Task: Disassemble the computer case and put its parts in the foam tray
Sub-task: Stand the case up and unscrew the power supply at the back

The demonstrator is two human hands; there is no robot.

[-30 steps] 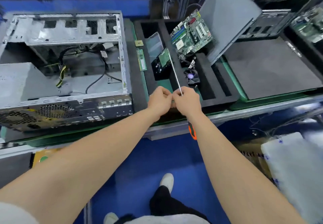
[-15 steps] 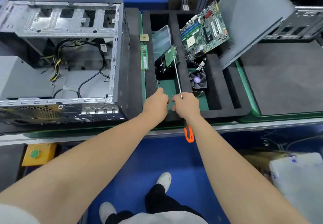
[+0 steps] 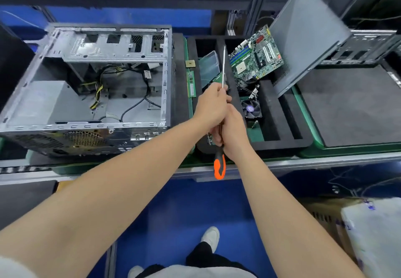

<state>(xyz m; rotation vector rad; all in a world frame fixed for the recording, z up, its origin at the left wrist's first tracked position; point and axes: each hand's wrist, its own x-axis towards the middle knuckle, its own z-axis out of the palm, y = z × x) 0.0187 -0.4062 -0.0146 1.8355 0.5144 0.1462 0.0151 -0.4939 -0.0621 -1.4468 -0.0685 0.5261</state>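
Note:
The open grey computer case [image 3: 93, 87] lies on the bench at the left, cables loose inside. To its right sits the black foam tray [image 3: 269, 108], holding a green motherboard [image 3: 256, 58], a cooler fan [image 3: 251, 108], a RAM stick [image 3: 191, 83], a CPU chip [image 3: 189, 63] and a clear plastic box [image 3: 209, 65]. Over the tray's near left part my right hand [image 3: 233, 134] grips the black-and-orange handle of a long screwdriver [image 3: 219, 165]. My left hand [image 3: 213, 104] pinches its metal shaft, which points away over the tray.
A grey side panel [image 3: 303, 37] leans against the tray's far right. A dark foam pad [image 3: 351, 104] lies to the right, with another case [image 3: 364, 45] behind it. The bench's metal edge [image 3: 303, 162] runs across; below are blue floor and a white bag [image 3: 375, 234].
Both hands rose and came closer together on the screwdriver. My left hand slid up onto the shaft, and the tool now stands more upright with its orange handle showing below my right hand.

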